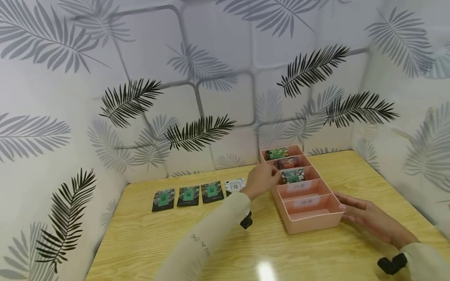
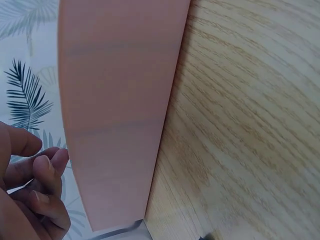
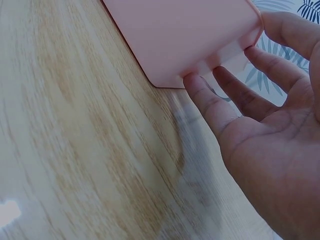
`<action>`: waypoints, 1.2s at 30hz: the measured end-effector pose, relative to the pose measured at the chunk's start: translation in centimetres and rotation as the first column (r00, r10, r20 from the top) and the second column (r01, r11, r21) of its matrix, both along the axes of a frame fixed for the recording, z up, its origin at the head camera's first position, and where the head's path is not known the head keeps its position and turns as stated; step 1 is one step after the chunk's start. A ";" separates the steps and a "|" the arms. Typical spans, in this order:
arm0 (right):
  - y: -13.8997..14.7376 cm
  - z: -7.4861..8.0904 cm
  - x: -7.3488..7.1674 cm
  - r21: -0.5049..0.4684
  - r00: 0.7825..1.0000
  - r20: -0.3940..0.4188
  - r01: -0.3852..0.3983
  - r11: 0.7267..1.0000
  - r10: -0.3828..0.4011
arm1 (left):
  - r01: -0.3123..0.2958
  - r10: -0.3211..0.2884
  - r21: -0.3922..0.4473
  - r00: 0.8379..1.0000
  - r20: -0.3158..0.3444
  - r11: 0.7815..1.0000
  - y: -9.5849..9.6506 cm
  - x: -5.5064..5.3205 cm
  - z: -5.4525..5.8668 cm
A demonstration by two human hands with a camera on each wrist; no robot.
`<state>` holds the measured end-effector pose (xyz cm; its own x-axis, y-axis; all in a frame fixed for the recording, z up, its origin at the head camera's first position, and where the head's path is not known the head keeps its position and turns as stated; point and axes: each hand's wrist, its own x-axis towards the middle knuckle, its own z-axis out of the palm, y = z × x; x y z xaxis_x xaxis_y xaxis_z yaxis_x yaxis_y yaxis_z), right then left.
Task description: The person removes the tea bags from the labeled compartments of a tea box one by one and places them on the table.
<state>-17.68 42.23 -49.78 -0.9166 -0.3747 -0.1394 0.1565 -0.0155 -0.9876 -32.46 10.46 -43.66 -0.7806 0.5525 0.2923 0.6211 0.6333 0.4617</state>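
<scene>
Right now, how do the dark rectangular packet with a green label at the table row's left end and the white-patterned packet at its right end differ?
The dark packet has a green label; the white-patterned packet a pale one. The dark packet shows whole; the white-patterned packet is partly hidden by the cream-sleeved left arm. Both lie on the yellow wooden table.

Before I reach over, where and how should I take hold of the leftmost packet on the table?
Probably pinch the leftmost packet by its left edge, coming in low from the left. It lies flat on the table, so a low approach should help get under that edge, and the neighbouring packet sits close on its right.
</scene>
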 end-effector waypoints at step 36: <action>0.1 0.2 0.4 0.016 0.999 -0.034 0.009 1.000 -0.008 | -0.260 0.275 -0.186 0.960 0.060 0.948 4.1 -1.4 -0.9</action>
